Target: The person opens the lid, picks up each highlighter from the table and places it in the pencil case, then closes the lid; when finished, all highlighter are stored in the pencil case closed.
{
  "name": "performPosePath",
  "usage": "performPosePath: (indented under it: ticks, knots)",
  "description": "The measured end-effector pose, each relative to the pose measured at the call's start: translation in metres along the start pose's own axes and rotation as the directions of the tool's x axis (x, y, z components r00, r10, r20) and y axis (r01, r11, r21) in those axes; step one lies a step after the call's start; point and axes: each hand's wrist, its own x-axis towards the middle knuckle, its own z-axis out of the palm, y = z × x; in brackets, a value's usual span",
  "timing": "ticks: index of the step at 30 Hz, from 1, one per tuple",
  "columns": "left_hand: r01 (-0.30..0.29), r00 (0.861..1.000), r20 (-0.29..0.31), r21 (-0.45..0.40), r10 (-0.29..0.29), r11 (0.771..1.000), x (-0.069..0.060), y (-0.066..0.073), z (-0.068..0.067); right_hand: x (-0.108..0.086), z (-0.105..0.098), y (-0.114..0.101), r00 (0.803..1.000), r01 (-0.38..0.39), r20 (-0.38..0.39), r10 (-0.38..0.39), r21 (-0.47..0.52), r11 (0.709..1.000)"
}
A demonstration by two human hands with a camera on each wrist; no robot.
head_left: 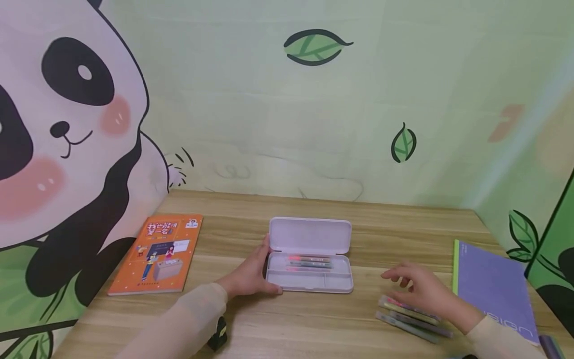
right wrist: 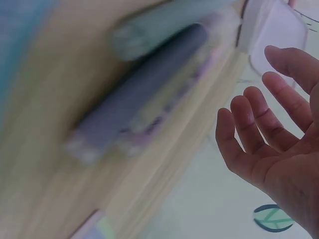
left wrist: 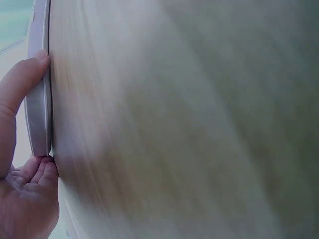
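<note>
"Lilac pencil case [head_left: 309,236]?"
"Worktop [head_left: 314,324] middle, my left hand [head_left: 251,276] gripping its left end."
"Right hand [head_left: 423,289]?"
"Loose, empty, by the pens [head_left: 421,324], toward the right edge; a wrist brush could roll them."

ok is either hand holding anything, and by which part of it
The left hand holds the open pencil case by its left end, thumb on the front edge. The right hand holds nothing; it is near the pens.
</note>
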Motion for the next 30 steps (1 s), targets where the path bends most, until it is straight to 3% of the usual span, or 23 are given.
performPosePath:
  ticks: [4, 9, 20, 26, 30]
  knots:
    - [0.006, 1.0, 0.0, 0.002, -0.006, 1.0, -0.001, 0.0, 0.001, -0.012, 0.001, 0.007, 1.0, -0.009, 0.004, 0.009, -0.026, 1.0]
    - [0.004, 1.0, 0.003, 0.002, -0.004, 1.0, -0.001, 0.0, 0.0, -0.023, 0.006, 0.015, 0.999, 0.042, -0.018, -0.044, -0.057, 0.997]
    - [-0.009, 1.0, -0.008, 0.013, 0.009, 1.0, 0.0, -0.001, 0.0, -0.025, 0.01, 0.025, 0.998, 0.064, 0.014, -0.064, -0.068, 0.996]
    - [-0.02, 1.0, -0.02, 0.01, 0.02, 1.0, 0.0, -0.001, 0.001, -0.026, 0.017, 0.032, 0.994, 0.096, -0.041, -0.101, -0.106, 0.99]
    - [-0.015, 1.0, -0.021, 0.015, 0.016, 1.0, -0.001, -0.001, 0.001, -0.025, 0.02, 0.033, 0.995, 0.078, -0.05, -0.085, -0.119, 0.99]
